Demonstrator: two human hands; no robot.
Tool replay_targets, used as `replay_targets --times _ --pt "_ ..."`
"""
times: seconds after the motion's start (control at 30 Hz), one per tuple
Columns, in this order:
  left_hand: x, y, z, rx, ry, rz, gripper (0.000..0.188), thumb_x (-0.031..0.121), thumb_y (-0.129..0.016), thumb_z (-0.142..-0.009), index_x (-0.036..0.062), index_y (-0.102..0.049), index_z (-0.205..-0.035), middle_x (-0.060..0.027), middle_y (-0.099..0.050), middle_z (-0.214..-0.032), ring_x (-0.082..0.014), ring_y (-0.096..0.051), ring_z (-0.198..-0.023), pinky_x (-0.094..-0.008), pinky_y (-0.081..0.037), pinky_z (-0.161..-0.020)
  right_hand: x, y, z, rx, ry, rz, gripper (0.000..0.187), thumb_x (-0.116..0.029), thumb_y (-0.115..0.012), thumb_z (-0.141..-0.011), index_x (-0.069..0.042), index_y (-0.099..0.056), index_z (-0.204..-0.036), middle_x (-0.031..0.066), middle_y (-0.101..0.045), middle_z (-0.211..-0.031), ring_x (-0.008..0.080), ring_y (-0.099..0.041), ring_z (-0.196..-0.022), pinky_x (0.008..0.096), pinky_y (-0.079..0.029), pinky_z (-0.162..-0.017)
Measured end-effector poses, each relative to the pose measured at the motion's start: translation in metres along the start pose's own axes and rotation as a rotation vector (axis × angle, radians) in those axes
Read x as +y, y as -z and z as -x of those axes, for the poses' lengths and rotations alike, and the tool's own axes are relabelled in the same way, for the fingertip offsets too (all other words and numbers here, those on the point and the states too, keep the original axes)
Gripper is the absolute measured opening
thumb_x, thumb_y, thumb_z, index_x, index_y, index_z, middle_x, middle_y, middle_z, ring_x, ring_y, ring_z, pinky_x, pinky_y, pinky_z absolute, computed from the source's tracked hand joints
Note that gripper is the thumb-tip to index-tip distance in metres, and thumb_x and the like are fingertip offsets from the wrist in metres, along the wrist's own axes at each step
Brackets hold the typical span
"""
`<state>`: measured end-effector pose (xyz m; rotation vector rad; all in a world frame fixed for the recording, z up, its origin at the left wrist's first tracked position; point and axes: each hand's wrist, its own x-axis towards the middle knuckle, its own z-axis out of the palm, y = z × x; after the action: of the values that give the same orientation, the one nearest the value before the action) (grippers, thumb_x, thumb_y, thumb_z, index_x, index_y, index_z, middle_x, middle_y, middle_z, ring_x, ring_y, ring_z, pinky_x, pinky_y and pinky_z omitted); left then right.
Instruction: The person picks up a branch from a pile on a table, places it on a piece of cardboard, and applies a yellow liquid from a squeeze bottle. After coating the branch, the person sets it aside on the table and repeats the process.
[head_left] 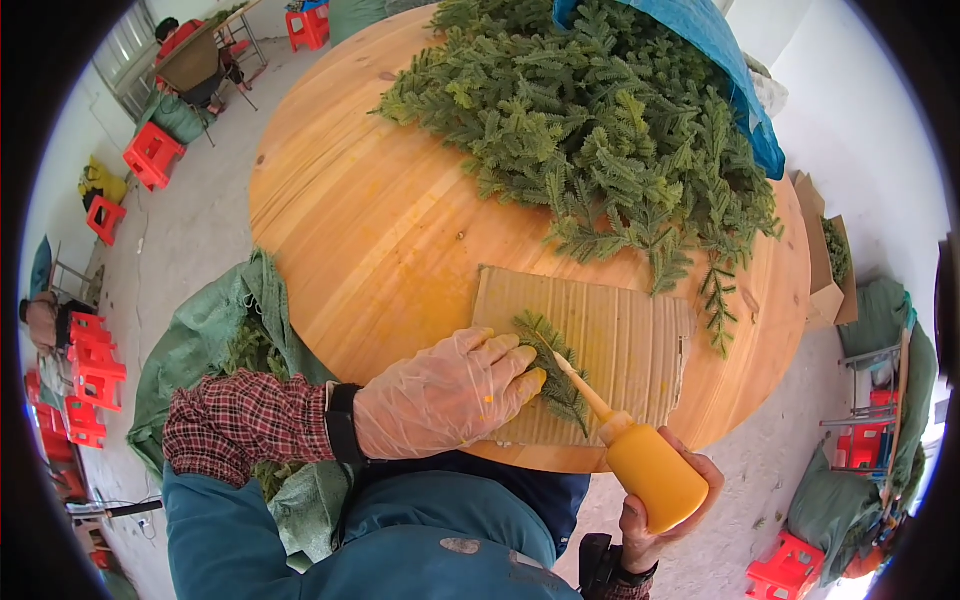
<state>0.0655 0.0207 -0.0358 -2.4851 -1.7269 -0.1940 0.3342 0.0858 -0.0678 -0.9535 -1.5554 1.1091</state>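
Note:
My left hand [440, 392], in a clear plastic glove, rests on a piece of corrugated cardboard [630, 335]. Its curled fingers hold down a small green fir sprig [568, 402] that lies on the cardboard. In my right hand [700, 470] is a yellow squeeze bottle [655, 478], tilted, with its long tapered nozzle [585, 387] pointing up and left. The nozzle tip is over the sprig; whether it touches cannot be told. Yellow spots mark the glove's fingertips.
A heap of fir branches [600, 130] spills from a blue bag [750, 110] on the round wooden table [350, 210]. A green sack [210, 330] of greenery hangs at the left. A cardboard box [815, 250] stands at the right. Red stools [152, 155] and a seated person [185, 50] are farther off.

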Motion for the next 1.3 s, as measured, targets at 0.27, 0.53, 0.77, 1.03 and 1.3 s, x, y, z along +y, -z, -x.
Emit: replay_targets --times 0.27,0.53,0.77,1.03,1.3 --pt "0.0 0.0 -0.001 -0.009 0.004 0.01 0.04 0.02 -0.06 -0.085 0.0021 -0.062 -0.121 -0.0146 -0.061 -0.124 -0.0272 -0.059 -0.116 -0.038 -0.047 -0.097 -0.002 0.006 0.003 0.005 0.058 0.034 0.089 -0.054 -0.084 -0.073 -0.001 -0.036 -0.126 0.0266 -0.061 -0.12 0.0338 -0.061 -0.115 0.0445 -0.049 -0.101" --pt "0.0 -0.004 0.0 0.01 0.009 0.012 0.042 0.021 -0.062 -0.085 0.0027 -0.062 -0.122 -0.0143 -0.06 -0.125 -0.0275 -0.058 -0.117 -0.0388 -0.045 -0.098 -0.011 0.019 0.01 -0.004 0.07 0.067 0.087 -0.053 -0.084 -0.073 -0.001 -0.037 -0.126 0.0248 -0.062 -0.119 0.0325 -0.063 -0.112 0.0426 -0.05 -0.098" --pt "0.002 -0.006 0.001 -0.024 0.02 -0.007 0.046 0.023 -0.064 -0.083 0.0036 -0.06 -0.125 -0.0139 -0.058 -0.127 -0.0277 -0.057 -0.118 -0.0392 -0.045 -0.1 -0.02 0.031 0.02 0.042 0.047 0.133 0.087 -0.053 -0.084 -0.073 0.0 -0.039 -0.125 0.0236 -0.063 -0.117 0.031 -0.065 -0.108 0.0395 -0.052 -0.095" --pt "0.003 -0.002 0.001 -0.048 0.026 0.009 0.053 0.025 -0.069 -0.079 0.0037 -0.059 -0.127 -0.0139 -0.056 -0.127 -0.0285 -0.056 -0.119 -0.0408 -0.044 -0.101 -0.018 0.056 0.03 0.034 0.089 0.275 0.088 -0.056 -0.082 -0.073 0.001 -0.039 -0.124 0.0227 -0.064 -0.114 0.0299 -0.067 -0.102 0.0378 -0.053 -0.091" --pt "0.003 0.002 -0.003 -0.066 0.017 0.023 0.055 0.024 -0.07 -0.078 0.0035 -0.058 -0.127 -0.0143 -0.056 -0.127 -0.0287 -0.056 -0.118 -0.0418 -0.044 -0.102 -0.027 0.065 0.039 0.071 0.032 0.314 0.089 -0.06 -0.081 -0.073 0.0 -0.041 -0.124 0.0226 -0.064 -0.113 0.03 -0.067 -0.101 0.0377 -0.053 -0.09"
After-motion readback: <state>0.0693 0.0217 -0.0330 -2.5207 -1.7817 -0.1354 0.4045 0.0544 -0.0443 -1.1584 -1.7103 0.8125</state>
